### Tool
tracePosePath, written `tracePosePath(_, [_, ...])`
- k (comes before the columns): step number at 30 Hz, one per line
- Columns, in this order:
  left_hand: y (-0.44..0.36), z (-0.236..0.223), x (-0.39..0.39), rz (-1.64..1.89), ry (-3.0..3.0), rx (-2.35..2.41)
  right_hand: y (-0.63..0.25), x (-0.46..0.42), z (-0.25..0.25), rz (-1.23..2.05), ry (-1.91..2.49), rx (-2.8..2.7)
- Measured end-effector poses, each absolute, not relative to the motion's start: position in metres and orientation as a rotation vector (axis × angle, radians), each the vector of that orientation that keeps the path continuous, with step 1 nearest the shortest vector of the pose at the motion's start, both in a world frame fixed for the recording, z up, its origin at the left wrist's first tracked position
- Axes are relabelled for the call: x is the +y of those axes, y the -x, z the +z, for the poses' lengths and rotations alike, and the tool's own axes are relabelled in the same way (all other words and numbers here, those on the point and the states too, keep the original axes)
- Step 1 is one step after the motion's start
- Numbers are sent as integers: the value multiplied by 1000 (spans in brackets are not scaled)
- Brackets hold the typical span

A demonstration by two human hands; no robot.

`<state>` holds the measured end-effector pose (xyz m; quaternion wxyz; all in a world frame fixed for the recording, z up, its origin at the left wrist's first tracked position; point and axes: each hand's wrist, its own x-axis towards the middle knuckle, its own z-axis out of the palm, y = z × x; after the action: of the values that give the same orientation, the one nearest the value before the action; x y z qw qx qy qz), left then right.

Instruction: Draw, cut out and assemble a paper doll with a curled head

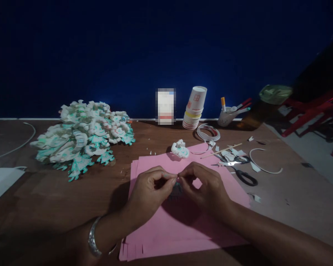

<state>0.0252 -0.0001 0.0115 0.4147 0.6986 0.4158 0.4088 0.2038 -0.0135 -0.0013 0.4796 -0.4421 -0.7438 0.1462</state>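
My left hand [151, 190] and my right hand [204, 184] meet over a stack of pink paper sheets [169, 221] on the brown table. Both pinch a small dark paper piece [177, 189] between thumbs and forefingers; most of it is hidden by the fingers. A silver bangle [93, 238] sits on my left wrist. A small curled white and teal paper cup flower [180, 149] lies at the far edge of the pink sheets.
A big heap of cut cup flowers [83, 138] lies at the left. Stacked paper cups [194, 109], a tipped cup of pens [230, 113], cut cup rims [208, 132], black-handled scissors [242, 173], a wooden stick [220, 150] and scraps lie behind and right. Red chair [313, 111] at far right.
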Motion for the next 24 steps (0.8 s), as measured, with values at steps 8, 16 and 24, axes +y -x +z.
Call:
tracePosePath(8, [-24, 18, 1, 952, -1527, 1082, -205, -12, 4, 1077, 1131, -1533])
tracePosePath(16, [-24, 16, 2, 915, -1502, 1106, -205, -13, 3, 1116, 1117, -1516])
tracePosePath(24, [-23, 20, 1, 876, -1473, 1069, -206, -15, 5, 1037, 1108, -1587])
